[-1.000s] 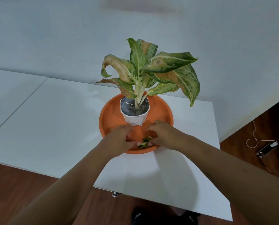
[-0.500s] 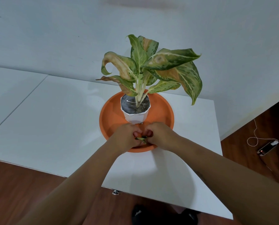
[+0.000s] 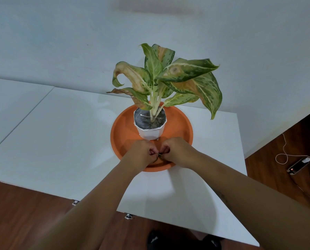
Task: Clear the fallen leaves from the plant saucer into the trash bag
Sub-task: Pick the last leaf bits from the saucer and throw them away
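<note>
Head view: left hand (image 3: 141,153) and right hand (image 3: 175,152), fingers curled, pinch leaf scraps (image 3: 159,156) together over the orange saucer's (image 3: 121,134) near rim

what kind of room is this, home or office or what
Probably a room in a home, though that is not certain: a potted houseplant in an orange saucer on a plain white table, wooden flooring, and a phone on its cable left on the floor.

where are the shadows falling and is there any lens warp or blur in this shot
Head view: soft shadows of the arms fall on the white table beneath them, and a faint one lies left of the saucer; wide-angle warp bows the table edges; the forearms at the bottom are slightly soft, while the left hand, right hand and plant are sharp.
</note>
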`<state>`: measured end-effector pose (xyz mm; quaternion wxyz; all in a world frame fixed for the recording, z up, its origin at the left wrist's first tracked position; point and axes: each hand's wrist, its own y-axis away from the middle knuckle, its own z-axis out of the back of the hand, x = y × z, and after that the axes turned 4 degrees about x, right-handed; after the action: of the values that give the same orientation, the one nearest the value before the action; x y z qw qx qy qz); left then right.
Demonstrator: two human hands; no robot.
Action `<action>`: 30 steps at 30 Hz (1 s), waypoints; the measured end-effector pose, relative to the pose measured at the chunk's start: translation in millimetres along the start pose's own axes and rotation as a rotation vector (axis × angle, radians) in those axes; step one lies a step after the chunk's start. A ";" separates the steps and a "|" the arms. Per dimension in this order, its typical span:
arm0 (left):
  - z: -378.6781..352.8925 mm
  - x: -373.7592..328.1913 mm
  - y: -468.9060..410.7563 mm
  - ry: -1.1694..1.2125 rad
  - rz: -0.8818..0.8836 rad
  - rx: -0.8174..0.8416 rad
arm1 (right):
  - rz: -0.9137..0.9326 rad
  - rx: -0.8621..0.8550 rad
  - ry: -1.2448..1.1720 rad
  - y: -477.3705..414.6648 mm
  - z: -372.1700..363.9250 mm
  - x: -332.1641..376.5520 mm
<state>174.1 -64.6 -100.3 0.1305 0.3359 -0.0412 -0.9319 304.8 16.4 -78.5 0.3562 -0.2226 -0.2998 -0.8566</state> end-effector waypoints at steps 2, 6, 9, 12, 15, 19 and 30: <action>-0.5 -0.9 -0.1 -0.010 0.022 0.015 | -0.008 0.020 -0.008 2.0 2.0 1.1; 6.3 2.9 1.0 -0.029 0.015 0.073 | -0.005 0.044 0.029 0.8 1.3 4.6; 14.6 2.6 1.1 -0.019 0.016 0.167 | -0.015 0.037 0.021 -1.1 0.9 6.9; 15.7 1.7 0.9 -0.043 -0.006 0.184 | -0.027 0.028 0.011 -1.1 -1.0 7.1; 13.4 5.0 2.5 -0.003 -0.027 0.157 | -0.024 -0.005 -0.010 -0.9 -3.9 6.2; 10.2 8.0 3.7 0.035 -0.029 0.119 | -0.032 0.000 0.007 -1.0 -6.3 7.5; 8.3 13.3 -6.4 0.196 0.043 0.027 | -0.070 -0.087 -0.148 -4.7 -5.6 2.1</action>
<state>157.6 -62.1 -103.1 0.1492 0.4261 -0.0482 -0.8910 299.0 14.3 -83.0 0.2929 -0.2900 -0.2956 -0.8618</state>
